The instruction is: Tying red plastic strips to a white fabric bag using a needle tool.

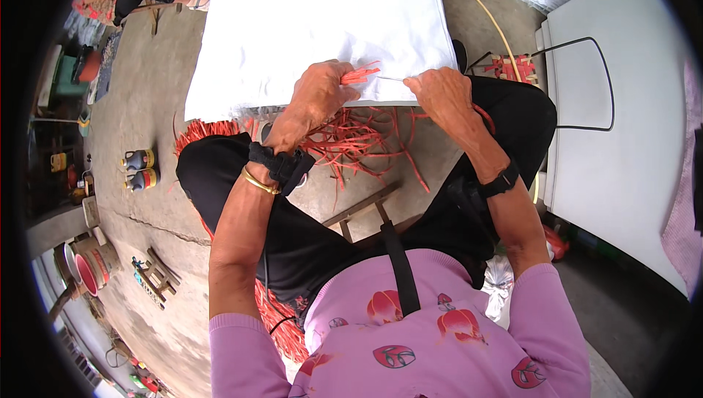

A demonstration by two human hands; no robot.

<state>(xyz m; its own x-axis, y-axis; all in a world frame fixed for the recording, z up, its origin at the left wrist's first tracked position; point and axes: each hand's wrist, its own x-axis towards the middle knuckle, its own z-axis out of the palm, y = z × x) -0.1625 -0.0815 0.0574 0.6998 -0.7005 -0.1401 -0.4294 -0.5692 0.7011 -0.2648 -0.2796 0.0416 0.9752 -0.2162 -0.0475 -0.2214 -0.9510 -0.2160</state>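
A wooden stool (pixel 364 206) shows partly between the knees. At twelve o'clock, the left hand (pixel 316 94) is clamped on red strips (pixel 360 73); the right hand (pixel 441 90) pinches a thin sliver (pixel 392 78), hardly visible, over the white sack (pixel 322 24). Loose strips (pixel 359 142) lie below.

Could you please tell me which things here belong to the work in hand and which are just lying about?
In use: left hand gripping red strips; right hand by them; white sack; loose red strips.
Lying about: bottles, red bucket, white cabinet.
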